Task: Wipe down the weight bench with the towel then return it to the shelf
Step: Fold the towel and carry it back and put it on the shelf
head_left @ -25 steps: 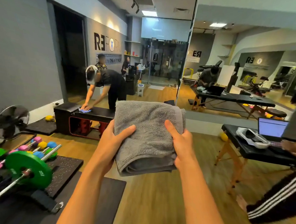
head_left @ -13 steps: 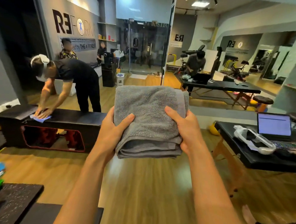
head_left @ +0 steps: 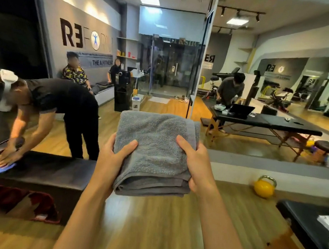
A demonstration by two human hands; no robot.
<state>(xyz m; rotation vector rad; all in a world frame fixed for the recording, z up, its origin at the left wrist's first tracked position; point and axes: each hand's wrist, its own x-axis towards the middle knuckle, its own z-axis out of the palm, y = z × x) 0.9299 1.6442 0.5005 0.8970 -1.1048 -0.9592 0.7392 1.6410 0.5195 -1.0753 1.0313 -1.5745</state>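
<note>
At chest height in the middle of the head view, folded grey towel (head_left: 155,152) is held out level over the wood floor (head_left: 165,227), several layers stacked, folded edge facing the camera. Left hand (head_left: 110,161) clamps the left side: thumb on top, fingers wrapped underneath and hidden. Right hand (head_left: 197,162) does the same on the right side, thumb on top pointing inward. Both hands closed on the towel, nothing else in either. Low black bench (head_left: 52,170) sits to the left, just beside the left forearm, not touching it. A person in a black shirt (head_left: 56,100) bends over its far left end, both hands pressing a blue cloth (head_left: 1,168) flat on the top. Bench front has an open compartment with red shapes inside (head_left: 36,205); too blurred to tell what they are. Yellow kettlebell (head_left: 264,187) on the floor at right, against the low grey ledge. Black folding table (head_left: 268,123) further back right carries an open laptop (head_left: 241,111) and a few small items; a person leans over it. Another black table edge (head_left: 305,222) at lower right with something white on it, cut off by the frame. Wall shelf (head_left: 127,56) at the back holds small yellow and red items, too small to identify. Small white bin (head_left: 136,103) stands near the glass door, contents not visible.
</note>
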